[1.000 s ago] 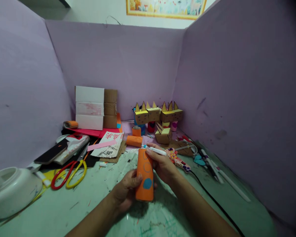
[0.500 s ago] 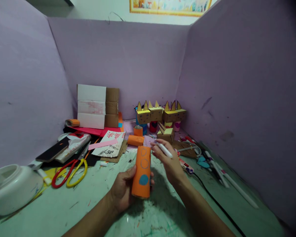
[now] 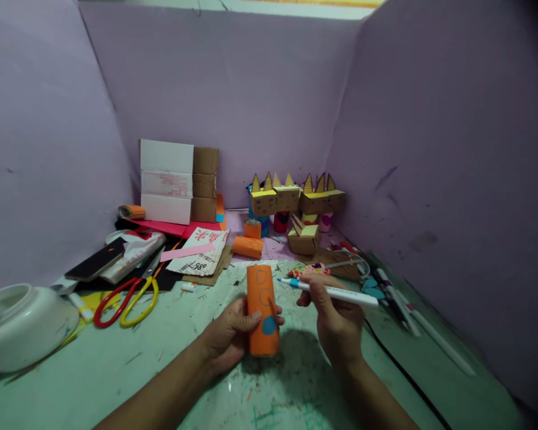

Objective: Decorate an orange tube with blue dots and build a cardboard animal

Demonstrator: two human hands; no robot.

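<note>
My left hand (image 3: 233, 334) is wrapped round an orange paper-covered tube (image 3: 260, 307), held tilted above the table. Two outlined circles run down its upper part, with a filled blue circle below them. Between the fingers of my right hand (image 3: 338, 316) is a white felt-tip pen (image 3: 341, 292) with a blue tip, pointing left. That tip is near the tube's right side but apart from it.
Red-and-yellow scissors (image 3: 138, 295) and a white pot (image 3: 22, 328) lie left. Behind are a folded cardboard piece (image 3: 167, 179), orange tubes (image 3: 247, 246) and box-shaped cardboard heads with spikes (image 3: 287, 197). Pens (image 3: 397, 304) and a black cable (image 3: 399, 367) are at right.
My right hand has moved right, away from the tube, and turned so the pen's blue tip shows. The tube has shifted slightly right in my left hand. The camera view tilted down.
</note>
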